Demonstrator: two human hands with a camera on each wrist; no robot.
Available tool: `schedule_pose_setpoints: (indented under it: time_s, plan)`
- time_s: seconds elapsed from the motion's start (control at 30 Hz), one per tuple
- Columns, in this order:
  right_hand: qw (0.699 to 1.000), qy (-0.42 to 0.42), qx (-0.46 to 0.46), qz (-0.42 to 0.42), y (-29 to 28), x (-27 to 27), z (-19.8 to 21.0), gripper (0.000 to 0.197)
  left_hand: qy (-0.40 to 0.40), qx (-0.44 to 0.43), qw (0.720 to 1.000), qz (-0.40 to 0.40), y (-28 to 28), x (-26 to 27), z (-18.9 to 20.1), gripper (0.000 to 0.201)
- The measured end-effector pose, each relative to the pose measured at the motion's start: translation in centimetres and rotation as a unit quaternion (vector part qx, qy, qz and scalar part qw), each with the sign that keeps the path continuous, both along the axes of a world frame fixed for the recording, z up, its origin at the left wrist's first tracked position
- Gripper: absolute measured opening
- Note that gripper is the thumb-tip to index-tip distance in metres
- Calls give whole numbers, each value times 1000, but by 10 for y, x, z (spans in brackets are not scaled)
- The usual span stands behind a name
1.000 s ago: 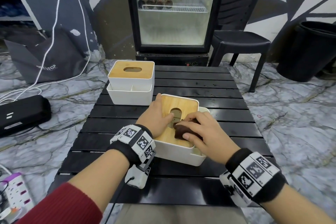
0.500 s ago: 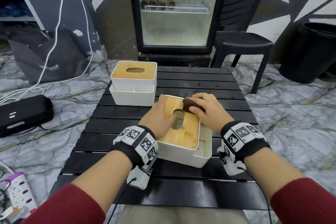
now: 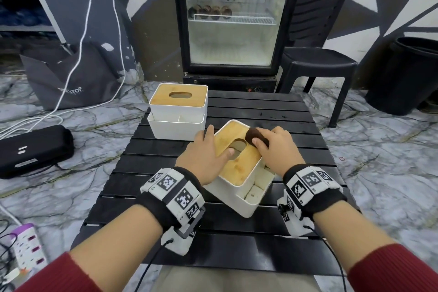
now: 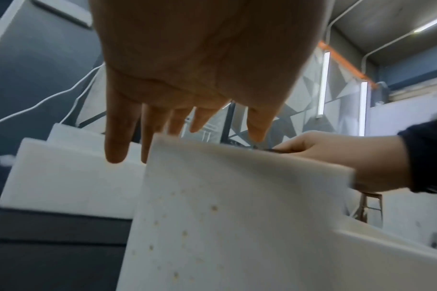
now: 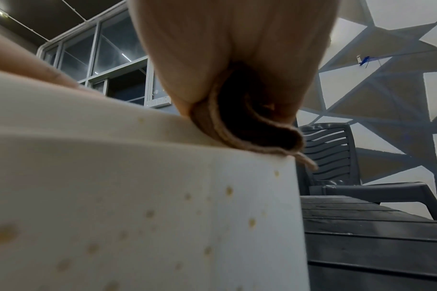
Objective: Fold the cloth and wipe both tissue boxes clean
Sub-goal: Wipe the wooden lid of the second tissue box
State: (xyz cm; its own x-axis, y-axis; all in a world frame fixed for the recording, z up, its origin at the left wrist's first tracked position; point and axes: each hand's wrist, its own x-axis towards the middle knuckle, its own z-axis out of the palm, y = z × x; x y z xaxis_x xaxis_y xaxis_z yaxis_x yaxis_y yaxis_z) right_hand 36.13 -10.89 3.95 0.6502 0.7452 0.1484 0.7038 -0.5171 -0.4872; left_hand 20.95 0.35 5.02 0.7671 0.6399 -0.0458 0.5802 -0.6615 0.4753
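Observation:
A white tissue box with a wooden lid [image 3: 239, 166] sits skewed on the black slatted table [image 3: 237, 225]. My left hand [image 3: 206, 153] lies flat on the lid's left side, fingers straight, thumb at the lid's slot. My right hand [image 3: 276, 147] grips a folded brown cloth [image 3: 254, 137] and presses it on the lid's far right corner. The right wrist view shows the cloth [image 5: 252, 126] bunched under the fingers at the box's edge [image 5: 137, 196], whose wall is speckled with brown spots. A second, like tissue box [image 3: 179, 108] stands at the table's far left.
A glass-door fridge [image 3: 233, 16] stands behind the table, a black plastic chair [image 3: 318, 64] to its right and a black bin [image 3: 405, 76] farther right. On the floor at left lie a black case [image 3: 33, 149], a grey bag and white cables.
My right hand has carried the cloth from the lid's near edge up to its far right corner. The box has turned slightly clockwise. The left hand stays on the lid.

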Motion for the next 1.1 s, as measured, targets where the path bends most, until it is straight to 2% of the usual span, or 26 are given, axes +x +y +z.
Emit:
schedule_pose_setpoints:
  time_s: [0.1,0.23,0.3,0.4,0.53,0.8,0.93,1.0,1.1]
  plan:
    - [998,-25,-13,-52,-5,-8,5,35,17,42,999,15,-11,-5,1,79]
    - [999,-28,-10,-46,-16,-16,10,31,9,-66,996,60,-22,0,-5,85]
    - [1000,-19,-14,-19,-25,-19,13,30,-5,-86,994,74,-23,4,-9,88]
    - [999,13,-12,41,-42,-22,14,28,0,-44,996,81,-20,8,-15,86]
    - [996,35,2,88,-60,-23,13,25,15,13,999,50,-12,10,-24,83]
    - [991,71,42,109,-78,-19,15,28,20,56,998,-3,0,15,-28,80]
    - [989,100,88,68,-98,-3,9,23,24,60,997,-32,8,15,-28,80]
    - [993,86,58,55,-109,6,-1,19,25,61,997,-49,12,16,-28,80]
    - [994,55,-63,64,-121,17,-23,29,26,67,995,-75,19,17,-28,79]
